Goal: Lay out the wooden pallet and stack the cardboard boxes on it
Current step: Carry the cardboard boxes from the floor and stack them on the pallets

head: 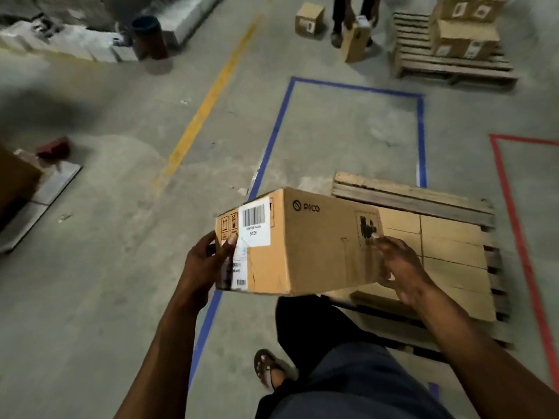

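The cardboard box (302, 246) hangs between the two hands, carried above the near-left corner of the wooden pallet (417, 195). The left hand (205, 264) grips the box's left end, thumb curled onto the top by the white barcode label (255, 222) and the fingers wrapped round the end face. The right hand (399, 267) holds the opposite end, fingers spread and bent over the near right part of the box, one fingertip on the black printed handling mark (367, 226); how far those fingers reach underneath cannot be told.

The box is plain brown card, long and shallow, with a PICO logo (306, 206) printed on its top, small handling symbols beside the label, and a second sticker on the left end.

Its long axis runs from the left hand to the right hand, roughly crosswise to the person, the left end a little nearer. The broad top face tilts slightly toward the camera.

Beyond and below the right hand, flat boxes (453, 246) already lie on the pallet, covering most of its slats. The pallet sits within a blue taped rectangle (420, 131) on the concrete floor (121, 267).
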`<state>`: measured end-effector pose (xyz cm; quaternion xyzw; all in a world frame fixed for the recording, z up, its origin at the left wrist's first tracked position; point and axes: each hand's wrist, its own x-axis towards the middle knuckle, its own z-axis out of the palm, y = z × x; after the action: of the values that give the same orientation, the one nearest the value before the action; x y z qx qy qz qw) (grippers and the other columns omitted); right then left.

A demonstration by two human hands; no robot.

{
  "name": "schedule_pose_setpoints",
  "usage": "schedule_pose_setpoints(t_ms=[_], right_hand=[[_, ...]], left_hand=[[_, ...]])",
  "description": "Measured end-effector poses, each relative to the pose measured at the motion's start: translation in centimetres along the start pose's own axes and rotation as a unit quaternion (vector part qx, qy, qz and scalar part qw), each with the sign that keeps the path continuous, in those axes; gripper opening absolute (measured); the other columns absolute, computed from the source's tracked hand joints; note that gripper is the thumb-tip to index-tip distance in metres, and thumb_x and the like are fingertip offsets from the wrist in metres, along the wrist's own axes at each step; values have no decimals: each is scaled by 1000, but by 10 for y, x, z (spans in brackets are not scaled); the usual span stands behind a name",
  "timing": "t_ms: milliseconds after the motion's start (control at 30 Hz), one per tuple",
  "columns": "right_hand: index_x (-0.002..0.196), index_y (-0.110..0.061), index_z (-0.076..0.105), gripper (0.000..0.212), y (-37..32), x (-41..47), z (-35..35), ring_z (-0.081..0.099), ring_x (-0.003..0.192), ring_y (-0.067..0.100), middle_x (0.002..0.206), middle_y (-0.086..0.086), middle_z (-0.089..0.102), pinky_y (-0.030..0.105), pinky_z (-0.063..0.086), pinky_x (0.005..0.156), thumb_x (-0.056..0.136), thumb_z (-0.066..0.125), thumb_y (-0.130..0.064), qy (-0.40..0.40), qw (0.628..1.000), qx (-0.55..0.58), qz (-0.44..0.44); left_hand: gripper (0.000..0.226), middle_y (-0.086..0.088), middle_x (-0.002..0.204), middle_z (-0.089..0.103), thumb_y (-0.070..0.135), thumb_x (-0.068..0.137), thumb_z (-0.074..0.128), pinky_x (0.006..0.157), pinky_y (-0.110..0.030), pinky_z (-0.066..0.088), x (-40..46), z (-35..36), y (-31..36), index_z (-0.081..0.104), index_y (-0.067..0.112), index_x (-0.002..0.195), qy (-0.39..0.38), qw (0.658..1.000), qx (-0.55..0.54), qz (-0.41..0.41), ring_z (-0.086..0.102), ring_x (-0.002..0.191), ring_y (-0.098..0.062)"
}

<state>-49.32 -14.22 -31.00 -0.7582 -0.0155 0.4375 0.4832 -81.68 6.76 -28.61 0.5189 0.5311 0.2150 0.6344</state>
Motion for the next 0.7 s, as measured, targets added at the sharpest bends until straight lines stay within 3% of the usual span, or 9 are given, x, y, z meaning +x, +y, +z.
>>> schedule_pose_setpoints(t_ms=[100, 200, 300, 367, 433, 533, 633, 700], right_hand=[[130, -33, 60, 62, -16, 18, 6, 60, 114, 31, 128, 2, 65, 54, 53, 93, 82, 72, -70, 41, 999, 20, 10], [131, -37, 61, 74, -20, 44, 5, 57, 123, 31, 136, -1, 62, 63, 45, 105, 73, 71, -81, 84, 994, 64, 32], [127, -32, 64, 61, -20, 75, 12, 57, 122, 31, 138, 4, 61, 61, 45, 107, 83, 67, -74, 121, 983, 133, 45], [127, -27, 62, 57, -21, 103, 19, 55, 121, 34, 137, 7, 59, 56, 48, 103, 88, 66, -68, 142, 972, 171, 70], [128, -25, 60, 57, -19, 119, 24, 52, 125, 37, 138, 6, 56, 56, 50, 101, 88, 68, -66, 157, 960, 201, 113], [130, -26, 61, 61, -18, 123, 25, 50, 128, 36, 136, 4, 54, 55, 48, 100, 84, 73, -64, 188, 934, 276, 128], [110, -25, 73, 41, -14, 116, 26, 60, 112, 32, 124, 9, 66, 51, 53, 96, 87, 73, -59, 222, 909, 339, 92], [110, -41, 77, 38, 2, 122, 29, 59, 123, 32, 141, 12, 62, 54, 48, 108, 86, 68, -69, 252, 898, 350, 84]], left_hand=[[40, 1, 112, 80, 41, 84, 82, 83, -46, 63, 48, 9, 31, 71, 37, 121, -61, 998, 27, 22, 77, 103, -22], [61, 3, 114, 80, 43, 70, 95, 91, -50, 62, 98, 31, 59, 68, 33, 124, -127, 988, 85, 25, 76, 107, -22], [85, 2, 118, 79, 40, 54, 103, 92, -53, 62, 154, 56, 79, 63, 28, 129, -172, 976, 135, 23, 75, 111, -23], [79, 0, 118, 79, 31, 58, 103, 90, -51, 62, 198, 75, 93, 66, 25, 127, -209, 965, 154, 23, 76, 110, -27], [52, -3, 116, 79, 17, 75, 94, 86, -47, 62, 233, 92, 111, 73, 22, 121, -263, 949, 176, 3, 76, 109, -33], [35, -6, 120, 78, 8, 88, 80, 85, -47, 60, 289, 122, 139, 76, 22, 120, -350, 910, 218, -39, 72, 116, -38], [59, -7, 125, 76, 5, 85, 79, 86, -62, 60, 320, 169, 161, 65, 34, 135, -458, 844, 268, -80, 72, 116, -39], [82, -8, 124, 76, 9, 73, 87, 81, -66, 61, 334, 201, 164, 53, 51, 135, -512, 789, 322, -112, 74, 111, -39]])
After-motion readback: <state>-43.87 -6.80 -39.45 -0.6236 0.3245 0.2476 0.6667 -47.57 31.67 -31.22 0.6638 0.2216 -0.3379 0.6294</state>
